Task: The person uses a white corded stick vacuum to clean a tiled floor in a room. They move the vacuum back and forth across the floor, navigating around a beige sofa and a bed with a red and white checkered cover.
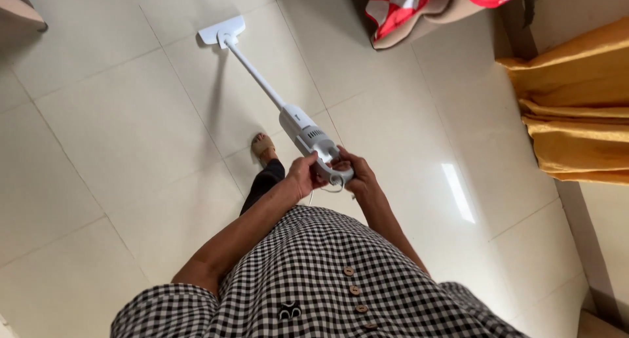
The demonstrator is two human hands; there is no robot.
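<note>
Left hand (pixel 303 174) and right hand (pixel 357 177), both closed on the handle of the white plastic stick vacuum (pixel 306 136); its long axis runs forward-left to the flat floor head (pixel 221 31) on the pale tiled floor (pixel 131 128).

Open tiled floor (pixel 118 128) left, yellow curtain (pixel 576 108) and checked cloth (pixel 426 3) crowding right

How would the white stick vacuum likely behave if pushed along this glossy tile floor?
The white stick vacuum probably stays stiff: its tube runs straight to the flat head. It likely glides easily on the tile floor. The bulky body sits near the left hand and right hand, so it may feel top-heavy.
</note>
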